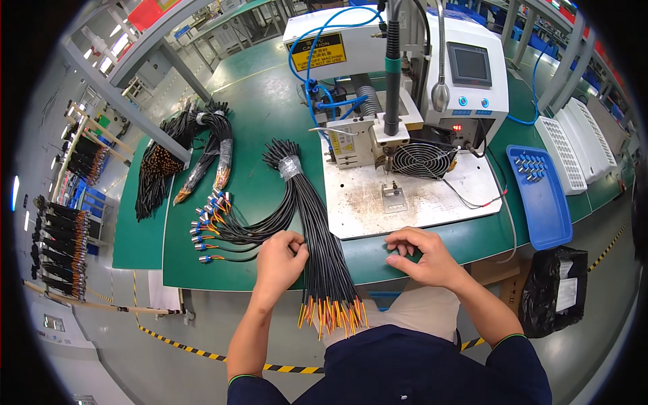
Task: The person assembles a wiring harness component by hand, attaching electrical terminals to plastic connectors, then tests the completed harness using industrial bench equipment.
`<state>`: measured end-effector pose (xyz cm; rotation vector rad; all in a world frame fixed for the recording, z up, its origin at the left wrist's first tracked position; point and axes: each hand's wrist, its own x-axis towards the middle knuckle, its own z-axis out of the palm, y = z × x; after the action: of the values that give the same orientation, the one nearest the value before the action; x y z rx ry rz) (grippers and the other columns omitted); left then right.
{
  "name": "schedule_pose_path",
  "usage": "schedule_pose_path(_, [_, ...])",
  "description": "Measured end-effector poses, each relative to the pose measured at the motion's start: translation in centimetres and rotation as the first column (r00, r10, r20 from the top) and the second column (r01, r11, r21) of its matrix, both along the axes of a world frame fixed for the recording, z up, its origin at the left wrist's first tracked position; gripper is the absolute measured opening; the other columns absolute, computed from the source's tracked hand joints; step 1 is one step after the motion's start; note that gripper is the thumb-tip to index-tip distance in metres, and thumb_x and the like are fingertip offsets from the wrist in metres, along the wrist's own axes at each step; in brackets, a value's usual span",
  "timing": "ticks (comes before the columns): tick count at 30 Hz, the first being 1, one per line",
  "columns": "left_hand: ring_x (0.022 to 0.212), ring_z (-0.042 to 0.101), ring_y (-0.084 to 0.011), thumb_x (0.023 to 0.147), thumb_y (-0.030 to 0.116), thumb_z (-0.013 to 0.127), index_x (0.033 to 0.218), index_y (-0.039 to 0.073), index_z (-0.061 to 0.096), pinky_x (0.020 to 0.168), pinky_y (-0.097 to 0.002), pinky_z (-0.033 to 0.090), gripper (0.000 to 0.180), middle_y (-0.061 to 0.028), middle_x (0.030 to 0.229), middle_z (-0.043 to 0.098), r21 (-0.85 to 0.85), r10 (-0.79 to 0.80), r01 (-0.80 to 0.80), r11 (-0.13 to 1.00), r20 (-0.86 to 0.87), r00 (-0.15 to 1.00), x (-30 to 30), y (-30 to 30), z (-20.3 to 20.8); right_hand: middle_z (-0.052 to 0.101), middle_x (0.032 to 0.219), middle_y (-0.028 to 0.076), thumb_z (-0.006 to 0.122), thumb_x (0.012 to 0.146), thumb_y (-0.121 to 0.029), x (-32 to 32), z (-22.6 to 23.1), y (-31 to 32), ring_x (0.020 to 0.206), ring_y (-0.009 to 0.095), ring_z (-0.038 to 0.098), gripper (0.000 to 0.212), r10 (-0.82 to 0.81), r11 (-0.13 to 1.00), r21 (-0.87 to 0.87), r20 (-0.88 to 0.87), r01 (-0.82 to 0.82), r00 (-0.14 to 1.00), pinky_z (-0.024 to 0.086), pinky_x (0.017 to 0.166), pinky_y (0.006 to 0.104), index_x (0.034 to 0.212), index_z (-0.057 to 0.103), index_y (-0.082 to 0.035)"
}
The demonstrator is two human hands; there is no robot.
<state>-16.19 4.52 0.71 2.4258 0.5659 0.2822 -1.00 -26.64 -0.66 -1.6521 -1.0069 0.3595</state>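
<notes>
Wearing a dark navy short-sleeved shirt (398, 368) and beige trousers (432, 307), close up to the front edge of a green-topped workbench (185, 260). Having straight ahead a thick bundle of long black cables (317, 229), laid lengthwise on the bench, with orange and yellow wire ends (333, 314) hanging past the front edge and a clear wrap (290, 167) near the far end. Resting the left hand (280, 264) at the bundle's left side, with fingers curled in; cannot tell whether pinching a cable. Holding the right hand (422, 255) well apart from the bundle, grip slack, with fingers loosely bent and thumb spread away, near a stained pale metal base plate (439, 209). Seeing left of the bundle a cluster of blue-and-silver cylindrical connectors (209, 226) on curving black cables; at right, a blue rectangular tray (548, 223) with similar pieces. Facing, on the plate, a small metal fixture (394, 198), then a round black fan grille (422, 160), then a white machine housing (496, 101) with a dark screen (470, 65).
</notes>
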Motion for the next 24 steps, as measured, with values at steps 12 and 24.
schedule_pose_path(12, [0.067,0.071,-0.0432,0.087,0.014,0.072,0.087,0.006,0.067,0.063,-0.0515,0.056,0.009,-0.0191,0.073,0.072,0.438,-0.128,0.373,0.818,-0.494,0.86,-7.4,-2.5,3.2,0.078,0.105,0.015,0.084,0.094,-0.011,3.9,4.0,-9.0,0.083,0.021,0.074,0.025,-0.348,0.936,0.054,0.301,0.349,0.888,0.06,0.073,0.0321,0.114,0.076,0.002])
schedule_pose_path(24, [0.094,0.08,-0.0303,0.091,-0.005,0.071,0.119,-0.007,0.077,0.085,-0.0365,0.063,0.028,-0.0206,0.101,0.08,-0.613,-0.423,0.421,0.668,0.153,0.893,-1.3,-3.0,7.9,0.07,0.114,0.017,0.086,0.09,-0.019,20.5,0.8,-25.2,0.115,0.039,0.068,0.033,-0.512,0.29,-0.224,0.786,0.931,0.348,0.056,0.1,0.049,0.118,0.076,-0.003])
